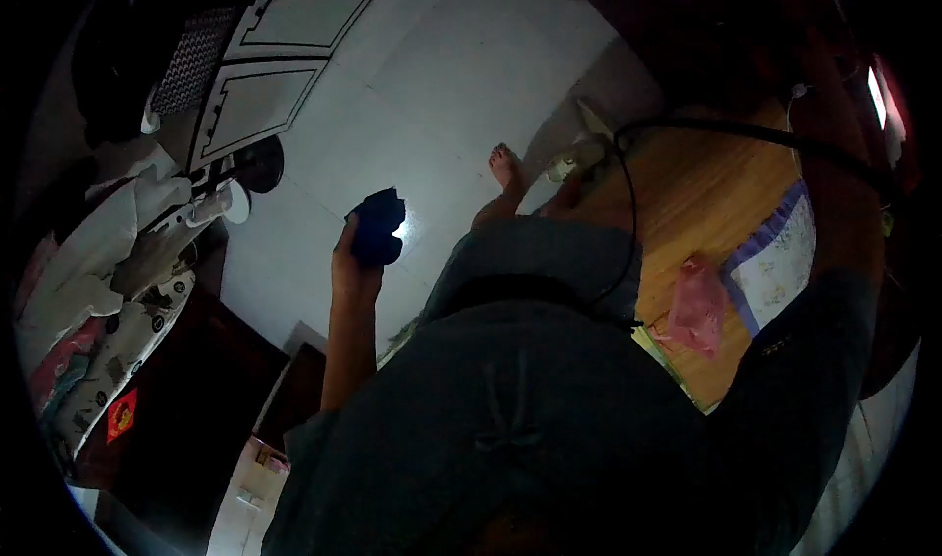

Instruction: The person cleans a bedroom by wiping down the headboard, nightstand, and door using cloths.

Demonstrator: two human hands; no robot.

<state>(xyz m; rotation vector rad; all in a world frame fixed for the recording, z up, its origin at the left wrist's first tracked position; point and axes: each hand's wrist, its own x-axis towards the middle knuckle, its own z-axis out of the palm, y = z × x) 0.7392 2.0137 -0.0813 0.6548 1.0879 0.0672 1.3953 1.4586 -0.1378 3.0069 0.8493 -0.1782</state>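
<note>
Dark blue and soft-looking, a folded bundle (381, 227) sits in the left hand (353, 266), whose fingers are closed partway around its near side, the thumb and fingertips hard to separate in the dim light. The bundle rises beyond the hand, held above the pale floor (392, 95), with a bright patch of light showing just to its right. Farther right of the hand is a bare foot (503, 166); left of it, well apart, stand white cabinet doors (265, 105) with dark trim. Well to the right of the left hand, a pink item (699, 311) lies on a wooden surface (716, 193), beside a purple-edged sheet (780, 252). The right arm (849, 222) reaches up into shadow; how open the right hand is, I cannot tell.
</note>
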